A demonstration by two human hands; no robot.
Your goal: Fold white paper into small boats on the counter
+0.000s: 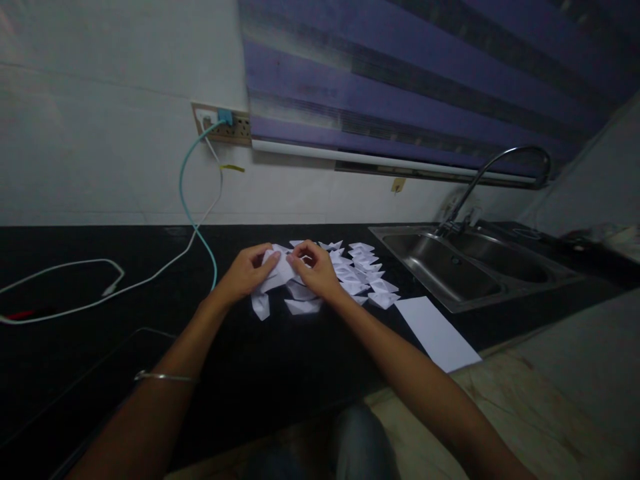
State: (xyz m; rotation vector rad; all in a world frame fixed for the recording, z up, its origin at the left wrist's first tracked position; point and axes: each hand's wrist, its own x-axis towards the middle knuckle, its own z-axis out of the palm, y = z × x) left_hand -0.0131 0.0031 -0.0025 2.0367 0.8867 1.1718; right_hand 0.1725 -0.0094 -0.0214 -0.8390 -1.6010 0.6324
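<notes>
Both hands, the left hand (249,270) and right hand (315,270), pinch a white folded paper (280,270) between them just above the black table (150,333), folded paper boats (363,270) clustered beside, a blank sheet (437,333) near the sink (465,267).

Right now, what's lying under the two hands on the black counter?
Under the left hand and right hand sits a white folded paper piece, pinched between them, with more folded pieces just below. The counter beneath the palms is covered.

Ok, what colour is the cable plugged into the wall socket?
Light teal cable, hanging from the wall socket to the black counter; head view.
</notes>
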